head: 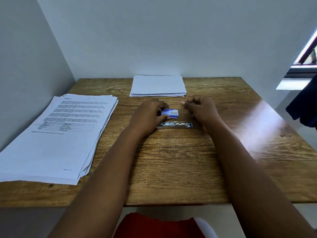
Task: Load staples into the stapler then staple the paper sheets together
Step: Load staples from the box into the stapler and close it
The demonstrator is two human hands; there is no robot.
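The left hand (147,115) pinches the staple box (170,113); the right hand (199,109) curls, seemingly empty. Staples may spill beside the stapler (175,125).

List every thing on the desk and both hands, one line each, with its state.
Staple box: flat on the table, held at its left end by the left hand.
Stapler: lying on the table, metal staple track showing.
Printed stack: loosely fanned.
Blank stack: flat, untouched.
Left hand: grips the staple box.
Right hand: fingers curled; whether it holds anything cannot be told.
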